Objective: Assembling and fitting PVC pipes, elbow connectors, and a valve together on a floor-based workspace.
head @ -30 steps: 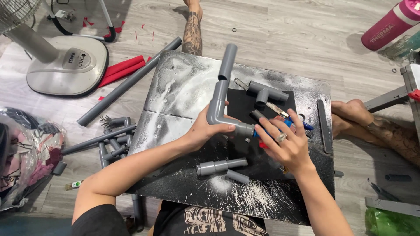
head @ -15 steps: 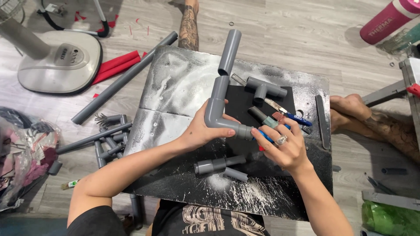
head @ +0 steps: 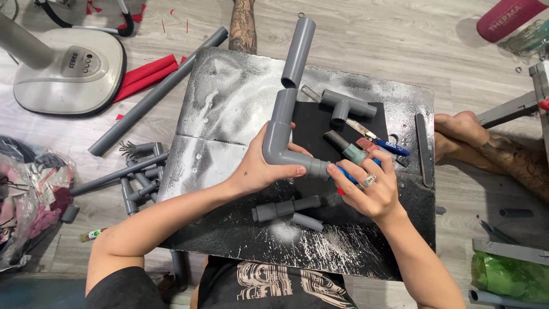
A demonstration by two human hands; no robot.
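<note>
Elbow pipe gripped by left fingers.

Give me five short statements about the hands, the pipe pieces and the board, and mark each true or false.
1. The left hand grips a grey plastic elbow pipe fitting. True.
2. The right hand lies flat and empty on the floor. False: it is raised over the dark, white-dusted work board, at the elbow's open end, holding a small blue-handled tool.
3. A grey plastic tee fitting lies on the board beyond the hands. True.
4. A short straight grey pipe coupling lies on the board below the hands. True.
5. The white pedestal fan base stands on the board. False: it stands on the wooden floor, left of the board.
</note>
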